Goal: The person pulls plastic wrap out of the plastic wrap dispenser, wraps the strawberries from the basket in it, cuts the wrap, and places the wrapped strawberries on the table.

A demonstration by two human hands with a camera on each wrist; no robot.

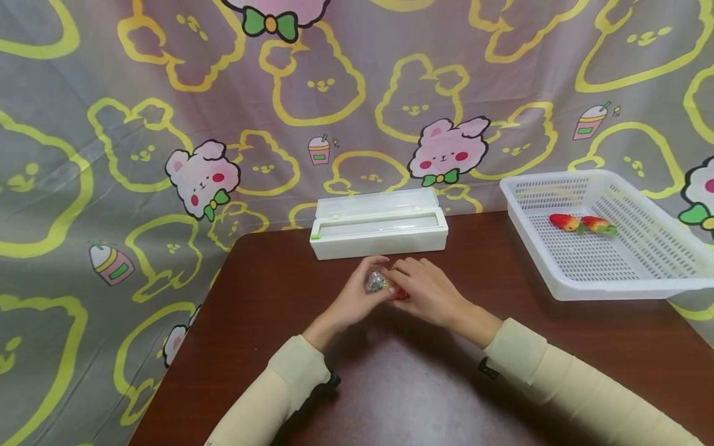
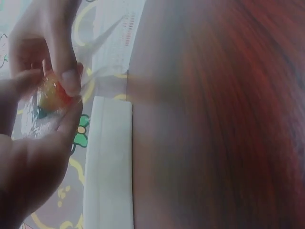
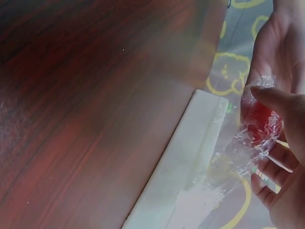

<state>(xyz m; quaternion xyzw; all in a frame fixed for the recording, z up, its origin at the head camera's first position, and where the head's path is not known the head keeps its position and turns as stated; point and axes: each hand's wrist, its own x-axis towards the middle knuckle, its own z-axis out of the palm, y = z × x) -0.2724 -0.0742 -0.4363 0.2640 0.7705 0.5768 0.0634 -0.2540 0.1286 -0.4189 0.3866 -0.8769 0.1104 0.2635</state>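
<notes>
A red and yellow strawberry with a green leafy end is wrapped in clear crinkled plastic film. Both hands hold it over the table, just in front of the white box. The left hand grips the leafy, film-covered end between thumb and fingers. From the other side, the right hand pinches the red part, its thumb lying across the film. A loose stretch of film trails off the strawberry in the right wrist view. Fingers cover much of the fruit in the head view.
A long white film dispenser box stands at the table's back with its clear lid raised. On the right sits a white plastic basket holding two strawberries. A patterned curtain hangs behind the brown table.
</notes>
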